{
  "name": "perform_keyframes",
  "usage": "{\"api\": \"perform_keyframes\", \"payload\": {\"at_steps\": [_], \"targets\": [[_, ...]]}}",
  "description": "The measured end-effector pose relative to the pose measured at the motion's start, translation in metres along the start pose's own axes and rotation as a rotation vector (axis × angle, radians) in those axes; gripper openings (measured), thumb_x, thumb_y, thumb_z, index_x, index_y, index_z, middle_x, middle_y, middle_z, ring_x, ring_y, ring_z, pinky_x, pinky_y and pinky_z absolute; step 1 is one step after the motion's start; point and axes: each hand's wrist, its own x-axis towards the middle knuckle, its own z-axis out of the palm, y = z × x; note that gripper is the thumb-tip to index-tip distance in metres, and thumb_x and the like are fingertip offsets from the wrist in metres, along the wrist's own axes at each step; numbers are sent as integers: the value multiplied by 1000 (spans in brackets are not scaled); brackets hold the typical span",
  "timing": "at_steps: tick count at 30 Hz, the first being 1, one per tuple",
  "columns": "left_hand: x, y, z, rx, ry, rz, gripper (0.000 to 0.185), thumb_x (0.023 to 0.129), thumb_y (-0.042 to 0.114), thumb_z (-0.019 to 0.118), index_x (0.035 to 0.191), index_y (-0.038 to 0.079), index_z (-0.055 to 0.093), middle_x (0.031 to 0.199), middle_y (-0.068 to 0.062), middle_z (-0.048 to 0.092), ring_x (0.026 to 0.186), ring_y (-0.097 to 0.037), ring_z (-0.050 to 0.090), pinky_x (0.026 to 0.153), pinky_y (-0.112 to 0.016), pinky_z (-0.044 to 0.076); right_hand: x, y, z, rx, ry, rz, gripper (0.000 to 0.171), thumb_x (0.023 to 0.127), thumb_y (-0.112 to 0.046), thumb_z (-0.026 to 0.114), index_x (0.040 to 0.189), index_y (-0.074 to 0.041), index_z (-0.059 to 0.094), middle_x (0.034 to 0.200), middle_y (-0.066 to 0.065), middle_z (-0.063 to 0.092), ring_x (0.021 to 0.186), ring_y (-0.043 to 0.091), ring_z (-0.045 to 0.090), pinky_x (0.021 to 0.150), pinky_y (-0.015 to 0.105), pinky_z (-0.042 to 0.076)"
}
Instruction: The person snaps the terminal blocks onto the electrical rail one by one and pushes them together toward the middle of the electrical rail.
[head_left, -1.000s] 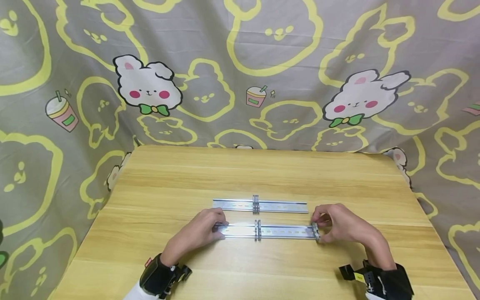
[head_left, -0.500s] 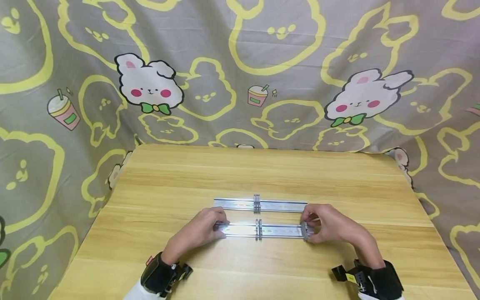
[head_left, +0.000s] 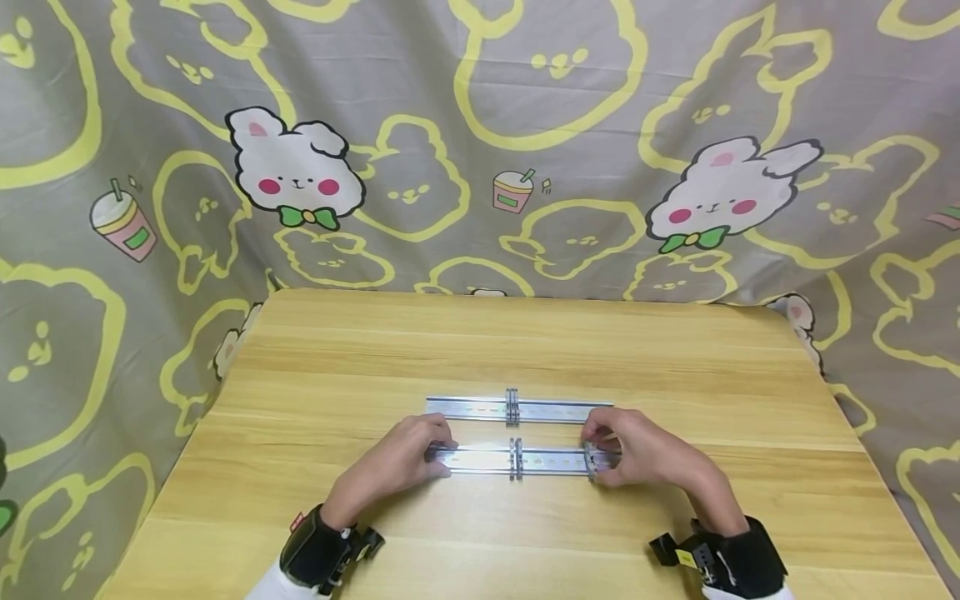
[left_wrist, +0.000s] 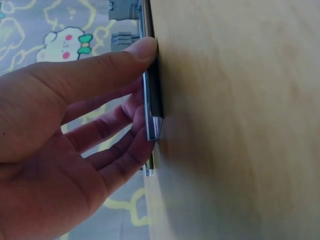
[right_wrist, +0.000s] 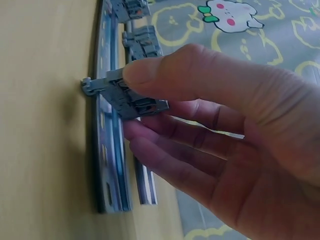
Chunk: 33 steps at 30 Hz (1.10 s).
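The near metal DIN rail (head_left: pixel 480 461) lies across the table, its left end gripped between the thumb and fingers of my left hand (head_left: pixel 401 457). In the left wrist view the thumb presses one edge of this slotted rail (left_wrist: pixel 154 95). Near the rail's right end, my right hand (head_left: pixel 652 454) pinches a grey terminal block (right_wrist: pixel 131 95) that sits across the rail, thumb on one end and fingers at the other. A pair of thin terminal blocks (head_left: pixel 516 459) stands at mid-rail, to the left of the held one.
Behind it, a second DIN rail (head_left: pixel 465 409) lies parallel, carrying its own terminal blocks (head_left: pixel 512 407) near the middle. The right fingers overlap its right end in the head view. A patterned curtain (head_left: pixel 420 192) hangs behind the wooden table (head_left: pixel 525 350).
My right hand has moved left along the near rail, bringing the terminal block from the rail's right end toward the middle pair. The left hand has stayed on the left end.
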Motion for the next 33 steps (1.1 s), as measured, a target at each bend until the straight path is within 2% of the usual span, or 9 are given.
{"api": "perform_keyframes", "payload": {"at_steps": [8, 12, 21, 33], "targets": [[-1, 0, 0, 13, 1, -5, 30, 79, 12, 88, 104, 1, 77, 95, -1, 66, 81, -13, 61, 74, -24, 56, 8, -4, 9, 17, -6, -21, 45, 72, -2, 87, 109, -7, 63, 108, 4, 66, 107, 25, 68, 93, 35, 58], [-1, -1, 0, 10, 2, -6, 30, 79, 12, 88, 104, 2, 77, 96, -1, 66, 82, -13, 61, 75, -24, 56, 13, -6, 15, 7, 18, -48, 45, 72, -4, 88, 109, -8, 64, 107, 2, 66, 106, 24, 68, 93, 34, 58], [1, -1, 0, -1, 1, 2, 29, 79, 10, 88, 104, 1, 77, 94, -1, 66, 77, -12, 57, 67, -21, 52, 23, -12, 30, 31, 58, -71, 49, 73, -7, 90, 115, -1, 65, 112, 7, 70, 104, 25, 70, 92, 34, 58], [1, 0, 0, 5, -5, 0, 28, 79, 10, 88, 104, 1, 77, 95, -1, 66, 78, -12, 57, 67, -21, 52, 33, -20, 44, -5, 98, -110, 45, 76, -9, 89, 114, -3, 67, 112, 6, 70, 104, 22, 70, 92, 33, 58]]}}
